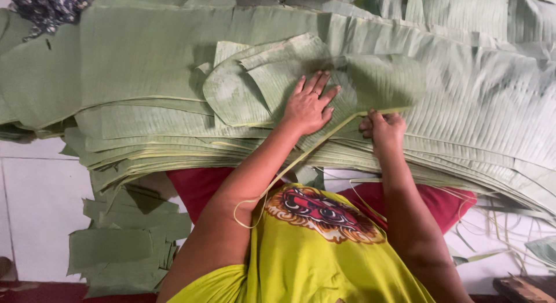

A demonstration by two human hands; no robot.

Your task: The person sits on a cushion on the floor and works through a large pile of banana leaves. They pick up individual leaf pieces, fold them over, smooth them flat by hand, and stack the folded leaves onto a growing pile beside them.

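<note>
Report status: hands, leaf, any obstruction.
Left hand flat on the top leaf, fingers spread. Right hand closed on a thin strip at the leaf's edge. Nothing in the way.

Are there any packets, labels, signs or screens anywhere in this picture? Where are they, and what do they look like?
No packets, labels, signs or screens show.
Nearest thing: a printed picture on the chest of the person's yellow-green shirt, an oval design in red, orange, white and black.
All around lie stacked green leaves, under the left hand and the right hand.
</note>
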